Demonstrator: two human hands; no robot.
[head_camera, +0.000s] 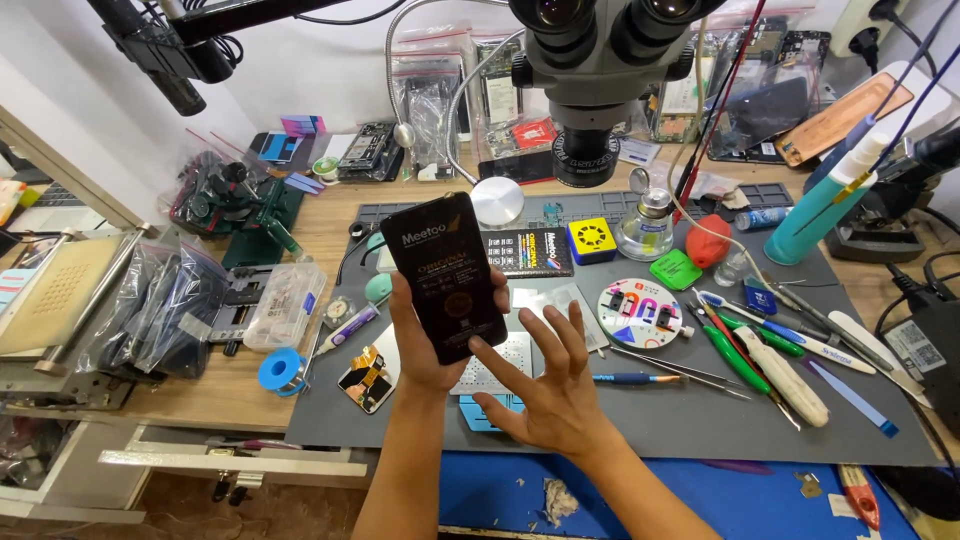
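My left hand (420, 345) holds a black phone screen panel (445, 270) upright above the grey work mat (640, 425), its printed face toward me. My right hand (545, 385) hovers beside it with fingers spread, the thumb touching the panel's lower right edge. Under the hands lie a white perforated stencil sheet (495, 365) and a blue pad (490, 412).
A microscope head (595, 60) hangs above the mat. Tweezers, screwdrivers and a toothbrush (760, 345) lie at right, beside a teal spray bottle (825, 205). A round colourful disc (640, 312), yellow box (591, 240), glass bottle (645, 225), blue solder spool (280, 370) and clear parts box (285, 305) surround the hands.
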